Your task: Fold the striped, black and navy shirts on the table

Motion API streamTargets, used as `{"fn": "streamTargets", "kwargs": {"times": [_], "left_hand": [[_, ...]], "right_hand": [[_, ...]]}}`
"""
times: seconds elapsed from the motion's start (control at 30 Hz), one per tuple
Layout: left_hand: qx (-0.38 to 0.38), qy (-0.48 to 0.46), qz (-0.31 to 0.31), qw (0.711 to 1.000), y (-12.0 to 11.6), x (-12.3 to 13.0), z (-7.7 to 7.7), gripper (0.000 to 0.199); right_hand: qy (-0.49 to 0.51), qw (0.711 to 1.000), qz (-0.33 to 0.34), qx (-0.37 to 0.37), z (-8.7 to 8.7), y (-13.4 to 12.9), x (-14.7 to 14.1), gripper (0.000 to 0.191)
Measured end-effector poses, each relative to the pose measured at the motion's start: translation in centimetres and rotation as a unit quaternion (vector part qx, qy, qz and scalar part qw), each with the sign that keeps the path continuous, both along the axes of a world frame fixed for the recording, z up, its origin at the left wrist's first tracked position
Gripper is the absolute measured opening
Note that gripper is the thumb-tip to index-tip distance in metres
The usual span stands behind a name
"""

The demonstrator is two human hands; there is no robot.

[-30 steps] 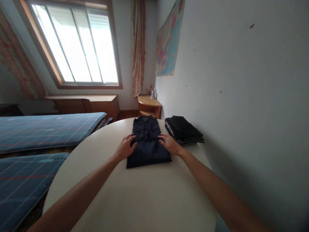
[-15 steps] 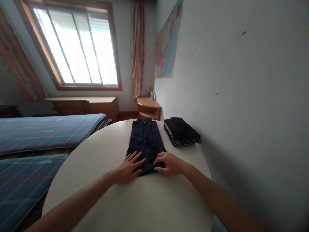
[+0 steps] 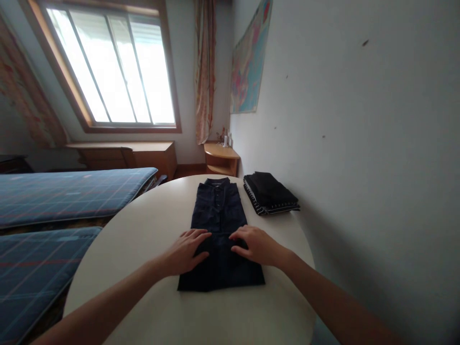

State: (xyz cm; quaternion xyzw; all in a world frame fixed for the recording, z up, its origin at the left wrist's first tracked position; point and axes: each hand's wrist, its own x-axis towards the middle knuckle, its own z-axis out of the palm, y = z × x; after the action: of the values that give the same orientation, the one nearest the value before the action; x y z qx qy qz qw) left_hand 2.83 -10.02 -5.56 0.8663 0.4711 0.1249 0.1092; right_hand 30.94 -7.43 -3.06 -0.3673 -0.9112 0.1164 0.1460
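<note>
A dark navy shirt (image 3: 219, 211) lies lengthwise on the white round table (image 3: 143, 220), its collar at the far end and its sides tucked into a narrow strip. My left hand (image 3: 187, 251) is over the shirt's left edge, palm down, fingers stretched out and thumb apart. Across from it, my right hand (image 3: 257, 245) is over the right edge with its fingers bent and thumb apart. No cloth shows pinched in either hand. Whether the fingertips press on the cloth is hard to see.
A stack of folded black clothes (image 3: 269, 194) sits at the table's far right, close to the white wall (image 3: 359, 167). To the left are beds with blue plaid mattresses (image 3: 72, 196). A wooden corner shelf (image 3: 221, 153) stands behind the table.
The shirt's near end now reaches farther towards me, past my hands, and its collar has slid slightly nearer. My left hand has shifted a little left, with its fingers closer together.
</note>
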Motion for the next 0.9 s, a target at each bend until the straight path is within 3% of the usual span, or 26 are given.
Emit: {"fn": "streamTargets", "kwargs": {"times": [0.17,0.37,0.63,0.77,0.9], "left_hand": [[-0.011,0.018,0.045,0.999,3.0,1.3,0.2,0.060],[-0.037,0.010,0.051,0.998,4.0,2.2,-0.6,0.035],[-0.014,-0.008,-0.002,1.000,1.6,2.0,0.4,0.024],[0.024,0.014,0.017,0.999,0.3,1.9,0.8,0.021],[0.000,0.007,0.039,0.999,0.5,1.3,0.3,0.028]], "right_hand": [[-0.018,0.996,-0.084,0.009,-1.6,2.6,-0.7,0.057],[-0.033,0.993,-0.108,-0.015,-2.5,2.8,-1.2,0.044],[-0.003,1.000,-0.011,0.012,-1.9,1.2,-0.9,0.014],[-0.006,0.998,0.042,0.045,-1.8,0.5,-0.4,0.019],[0.002,0.996,0.059,0.067,-2.1,0.1,-0.1,0.018]]}}
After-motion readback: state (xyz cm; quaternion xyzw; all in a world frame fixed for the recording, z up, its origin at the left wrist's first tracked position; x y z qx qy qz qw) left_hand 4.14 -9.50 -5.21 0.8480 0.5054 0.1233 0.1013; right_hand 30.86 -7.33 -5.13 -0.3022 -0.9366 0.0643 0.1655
